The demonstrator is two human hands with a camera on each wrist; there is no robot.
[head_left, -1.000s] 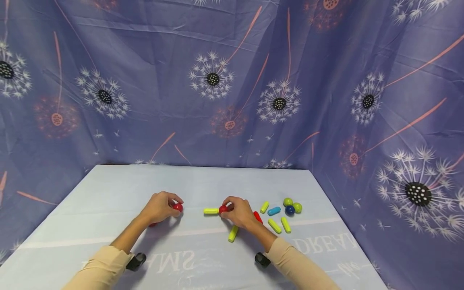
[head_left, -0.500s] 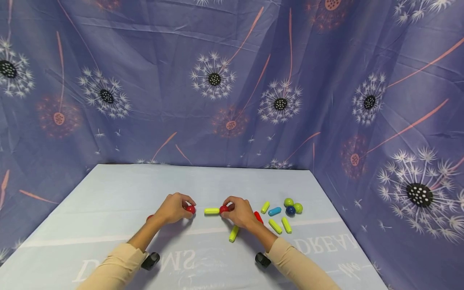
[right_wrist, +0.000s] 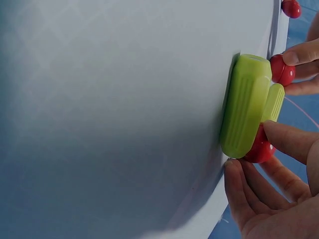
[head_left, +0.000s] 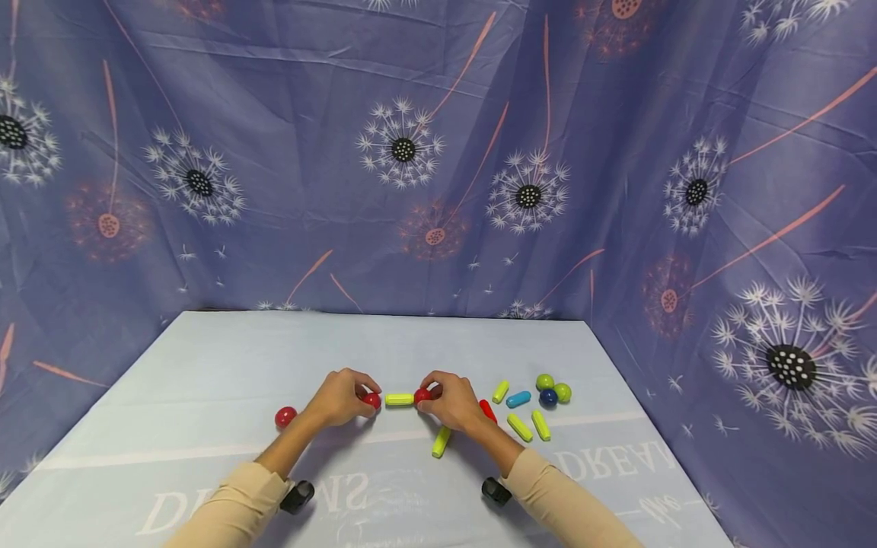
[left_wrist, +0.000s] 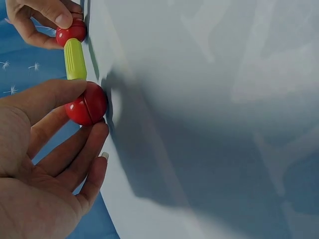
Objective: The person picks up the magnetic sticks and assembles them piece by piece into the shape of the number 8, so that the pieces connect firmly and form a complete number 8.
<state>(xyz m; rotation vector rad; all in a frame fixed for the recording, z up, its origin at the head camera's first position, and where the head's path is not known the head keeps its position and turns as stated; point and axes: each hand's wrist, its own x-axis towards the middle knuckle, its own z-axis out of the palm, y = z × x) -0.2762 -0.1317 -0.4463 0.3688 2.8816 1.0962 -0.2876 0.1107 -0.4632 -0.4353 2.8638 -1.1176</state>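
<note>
My left hand (head_left: 342, 397) pinches a red ball (left_wrist: 87, 107) with a seam round it between thumb and fingers, close over the table. Just to its right lies a yellow-green ribbed rod (head_left: 400, 399), with a narrow gap from the ball in the head view. At the rod's other end my right hand (head_left: 454, 402) pinches a second red ball (head_left: 422, 395) that meets the rod. Another yellow-green rod (right_wrist: 245, 105) lies in front of the right hand and partly hides that hand's ball in the right wrist view.
A third red ball (head_left: 285, 417) lies left of the left forearm. Right of the right hand are a red rod (head_left: 488, 411), a blue rod (head_left: 518, 399), several yellow-green rods (head_left: 519, 427), green balls (head_left: 544, 382) and a dark blue ball (head_left: 548, 397). Patterned cloth (head_left: 308, 190) stands behind.
My left hand has moved right with its red ball, close to the free end of the rod. The third red ball has come out from behind the left arm. My right hand has stayed put.
</note>
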